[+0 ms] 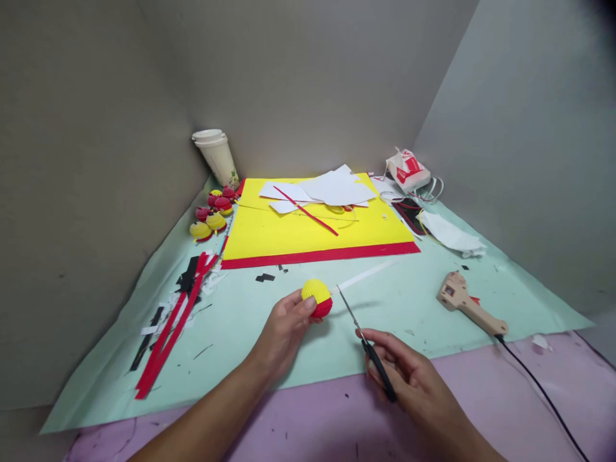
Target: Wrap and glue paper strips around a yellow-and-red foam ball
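Between the thumb and fingers of my left hand is a ball of ridged paper, yellow on its upper left and red on its lower right. A narrow white paper strip stretches from beside the ball toward the upper right; whether it is joined to the ball I cannot make out. My right hand grips black-handled scissors with the blades pointing up and left, close to the ball but apart from it. The blades look nearly closed. My right fingers partly hide the handles.
Yellow sheets with white paper pieces lie behind. At left are finished-looking red and yellow balls, a white cup and red strips. A beige glue gun with a black cord rests at right, near white tissue.
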A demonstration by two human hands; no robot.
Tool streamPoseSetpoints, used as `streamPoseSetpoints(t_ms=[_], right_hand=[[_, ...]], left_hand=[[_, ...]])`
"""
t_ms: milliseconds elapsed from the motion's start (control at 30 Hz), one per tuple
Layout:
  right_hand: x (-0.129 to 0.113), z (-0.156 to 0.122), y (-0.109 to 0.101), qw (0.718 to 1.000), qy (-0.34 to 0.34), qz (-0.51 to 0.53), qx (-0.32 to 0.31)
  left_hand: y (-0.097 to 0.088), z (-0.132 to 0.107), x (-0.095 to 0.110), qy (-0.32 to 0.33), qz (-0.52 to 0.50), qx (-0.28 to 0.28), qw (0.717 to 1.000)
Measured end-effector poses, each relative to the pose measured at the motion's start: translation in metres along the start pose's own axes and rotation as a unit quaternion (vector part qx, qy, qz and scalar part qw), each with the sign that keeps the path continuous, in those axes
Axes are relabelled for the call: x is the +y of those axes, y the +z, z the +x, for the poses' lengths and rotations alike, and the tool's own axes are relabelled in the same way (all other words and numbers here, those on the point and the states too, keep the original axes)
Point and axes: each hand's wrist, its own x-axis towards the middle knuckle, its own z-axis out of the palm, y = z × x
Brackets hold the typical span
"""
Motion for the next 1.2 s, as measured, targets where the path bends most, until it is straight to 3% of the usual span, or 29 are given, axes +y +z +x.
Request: streamPoseSetpoints(t_ms=[167, 300, 433, 533, 667, 900, 1067, 1200], right_hand=[[0.006, 0.002, -0.010, 1.000, -0.003, -0.022, -0.016], [0.004, 0.002, -0.023, 0.993, -0.019, -0.118, 0.008], [-0.001, 0.004, -0.030, 0.941, -0.042, -0.328, 0.074], [-0.009, 0.004, -0.032, 0.914, -0.008, -0.400, 0.059], [-0.022, -0.003, -0.044, 0.924, 0.030, -0.380, -0.020], [-0.026, -0.018, -0.073, 0.954, 0.071, -0.288, -0.042], [-0.024, -0.012, -0.065, 0.975, 0.119, -0.169, -0.086], [-0.025, 0.002, -0.049, 0.992, 0.071, -0.099, -0.030]], left_hand=[[-0.003, 0.001, 0.000, 0.001, 0.002, -0.002, 1.000], [-0.008, 0.002, 0.005, 0.012, -0.010, 0.004, 1.000], [-0.011, 0.001, 0.008, 0.023, -0.018, -0.009, 1.000], [-0.012, 0.001, 0.010, 0.025, -0.026, -0.026, 0.999], [-0.012, 0.001, 0.013, 0.037, -0.058, -0.043, 0.997], [-0.011, 0.000, 0.015, 0.035, -0.087, -0.060, 0.994], [-0.014, 0.002, 0.011, 0.028, -0.097, -0.053, 0.993], [-0.014, 0.004, 0.010, 0.024, -0.096, -0.050, 0.994]])
